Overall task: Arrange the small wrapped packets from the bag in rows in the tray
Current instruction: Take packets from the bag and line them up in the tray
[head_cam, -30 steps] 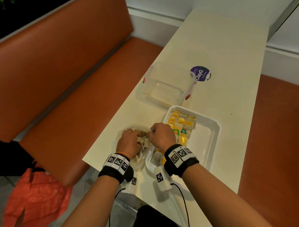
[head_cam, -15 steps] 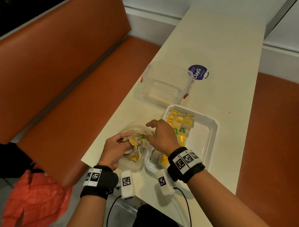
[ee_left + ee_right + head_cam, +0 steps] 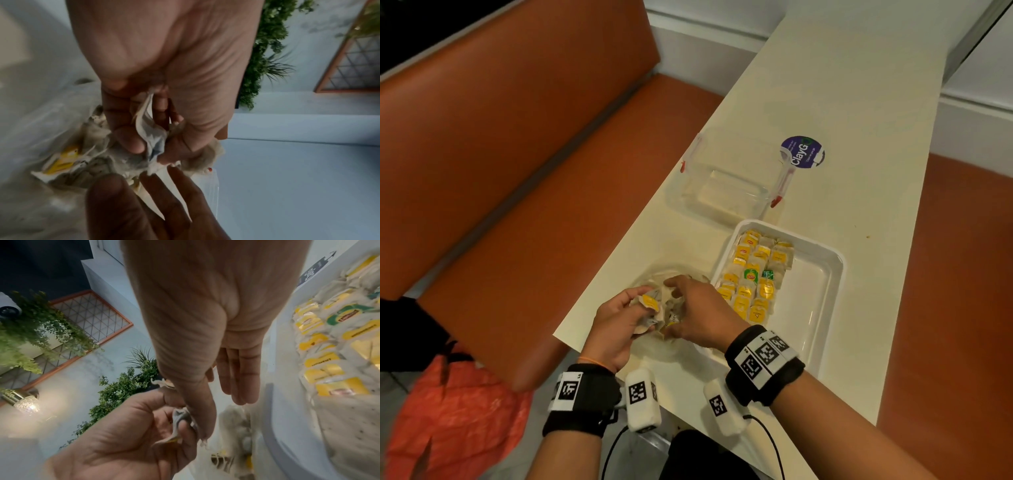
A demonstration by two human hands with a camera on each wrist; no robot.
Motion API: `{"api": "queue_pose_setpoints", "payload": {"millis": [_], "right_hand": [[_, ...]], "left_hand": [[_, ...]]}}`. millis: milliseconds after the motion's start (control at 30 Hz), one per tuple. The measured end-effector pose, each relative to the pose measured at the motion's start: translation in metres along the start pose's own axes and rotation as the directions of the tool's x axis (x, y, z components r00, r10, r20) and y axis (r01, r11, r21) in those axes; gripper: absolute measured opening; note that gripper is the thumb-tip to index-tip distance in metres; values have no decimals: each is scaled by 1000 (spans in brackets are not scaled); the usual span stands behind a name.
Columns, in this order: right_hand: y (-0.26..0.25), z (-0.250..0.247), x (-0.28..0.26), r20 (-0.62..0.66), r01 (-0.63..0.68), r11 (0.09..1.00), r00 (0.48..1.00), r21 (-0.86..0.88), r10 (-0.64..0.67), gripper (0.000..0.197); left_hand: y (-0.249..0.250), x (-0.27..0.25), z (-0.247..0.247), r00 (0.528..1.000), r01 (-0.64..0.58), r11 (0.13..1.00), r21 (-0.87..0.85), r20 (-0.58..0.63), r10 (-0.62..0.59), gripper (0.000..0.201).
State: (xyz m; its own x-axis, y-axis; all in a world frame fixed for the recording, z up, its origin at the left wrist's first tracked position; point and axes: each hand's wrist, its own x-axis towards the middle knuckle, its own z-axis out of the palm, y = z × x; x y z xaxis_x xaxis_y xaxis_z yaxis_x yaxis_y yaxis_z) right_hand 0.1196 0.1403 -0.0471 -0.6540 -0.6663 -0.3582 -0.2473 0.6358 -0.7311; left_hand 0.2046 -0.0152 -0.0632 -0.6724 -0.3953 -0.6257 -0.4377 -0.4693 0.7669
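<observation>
around: I see a clear tub (image 3: pixel 726 178) behind the tray (image 3: pixel 822 291)
left hand (image 3: pixel 616 325): fingers curled round tea packets (image 3: pixel 649 301)
right hand (image 3: pixel 702 315): thumb pinching those packets, other fingers straight

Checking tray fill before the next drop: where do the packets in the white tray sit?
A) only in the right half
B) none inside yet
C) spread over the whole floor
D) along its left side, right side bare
D: the packets fill the left part of the tray, leaving its right floor bare.

Cream table (image 3: pixel 825 102), white tray (image 3: pixel 828 274), clear container (image 3: pixel 722 185), bag (image 3: pixel 654 274), sticker (image 3: pixel 803 152)
</observation>
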Motion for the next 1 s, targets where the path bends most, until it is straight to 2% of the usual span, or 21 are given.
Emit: {"api": "queue_pose_setpoints", "payload": {"millis": [167, 300, 433, 533, 733, 800, 900, 1000], "right_hand": [[-4, 1, -3, 24, -14, 993, 1000, 119, 11, 107], [-7, -6, -7, 57, 24, 968, 998, 252, -40, 118], [-9, -9, -5, 40, 96, 956, 993, 276, -111, 101], [-8, -9, -3, 21, 111, 964, 993, 242, -120, 86], [-9, -7, -1, -24, 128, 976, 992, 177, -126, 67], [-10, -6, 0, -51, 155, 979, 987, 132, -150, 59], [-12, -7, -1, -83, 190, 980, 979, 57, -185, 47], [-14, -7, -3, -93, 224, 974, 971, 18, -222, 46]], "left_hand": [[6, -6, 2, 996, 25, 992, -123, 85, -15, 28], [4, -4, 1, 988, 75, 974, -216, 147, -44, 45], [0, -4, -2, 968, 93, 969, -227, 247, -35, 61], [2, -7, -2, 938, 130, 936, -327, 346, -10, 64], [-2, 3, -8, 940, 230, 827, -513, 338, -52, 82], [-1, 2, -7, 939, 237, 819, -523, 339, -56, 80], [1, -1, -1, 942, 248, 836, -490, 322, -90, 52], [1, -1, 8, 943, 281, 860, -425, 291, -163, 46]]}}
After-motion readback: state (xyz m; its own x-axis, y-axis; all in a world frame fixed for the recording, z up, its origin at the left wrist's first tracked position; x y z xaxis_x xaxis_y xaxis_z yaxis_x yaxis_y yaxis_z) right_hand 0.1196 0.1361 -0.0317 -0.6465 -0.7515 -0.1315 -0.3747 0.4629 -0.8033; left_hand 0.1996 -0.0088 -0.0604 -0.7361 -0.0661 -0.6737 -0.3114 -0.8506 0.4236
